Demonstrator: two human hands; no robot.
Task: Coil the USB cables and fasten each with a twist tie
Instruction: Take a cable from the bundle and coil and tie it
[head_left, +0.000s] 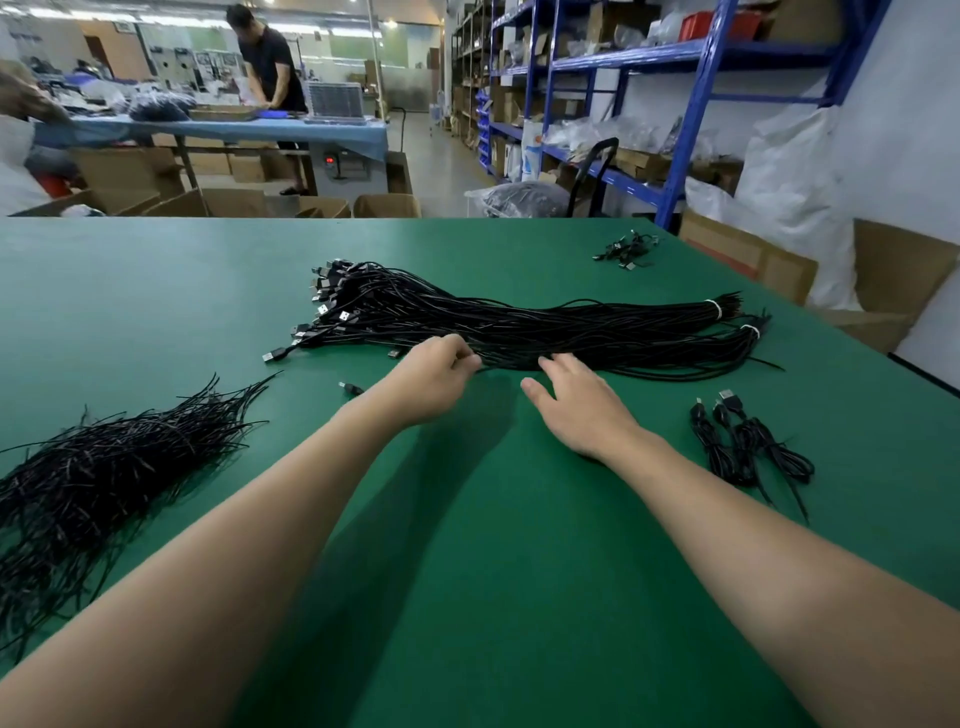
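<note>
A long bundle of black USB cables (519, 322) lies across the middle of the green table (467, 571), plugs fanned out at its left end and white ties at its right end. My left hand (434, 379) reaches the bundle's near edge, its fingertips curled and pinching a cable there. To its right my right hand (576, 405) hovers with fingers spread, the fingertips touching the bundle's near edge. A heap of black twist ties (98, 467) lies at the left. Coiled, tied cables (748, 447) lie at the right.
A loose plug (350, 388) lies near my left forearm. A small tangle of cables (628, 249) sits at the far right of the table. Cardboard boxes and blue shelving stand beyond the right edge. A person works at another table far behind.
</note>
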